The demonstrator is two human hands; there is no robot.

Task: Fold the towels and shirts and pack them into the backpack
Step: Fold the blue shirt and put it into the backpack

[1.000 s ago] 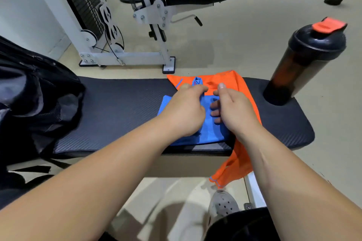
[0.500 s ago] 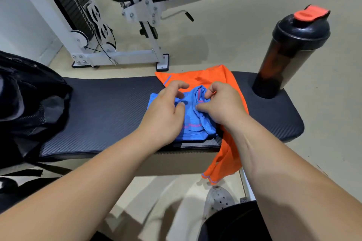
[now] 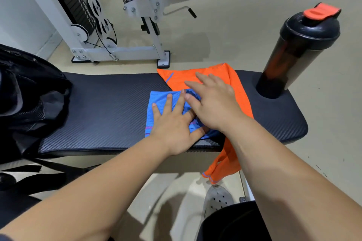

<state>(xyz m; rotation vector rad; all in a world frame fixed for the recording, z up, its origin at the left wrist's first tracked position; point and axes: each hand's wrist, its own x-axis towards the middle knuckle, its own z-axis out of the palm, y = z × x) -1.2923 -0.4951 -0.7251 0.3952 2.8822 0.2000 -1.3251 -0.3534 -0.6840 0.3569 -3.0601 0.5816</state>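
Note:
A folded blue shirt lies on the black padded bench, partly on top of an orange shirt whose end hangs off the bench's near edge. My left hand lies flat on the blue shirt with fingers spread. My right hand rests palm down across the blue shirt's right part and the orange shirt, fingers spread. Neither hand grips the cloth. The black backpack sits at the bench's left end, mouth toward the shirts.
A dark shaker bottle with an orange cap stands at the bench's right end. A white weight machine with a black seat stands on the floor behind. My grey shoe is below the bench.
Both hands pinched and bunched the blue shirt half a second ago; now they lie flat on it with fingers spread, and the shirt is smoothed down into a smaller fold.

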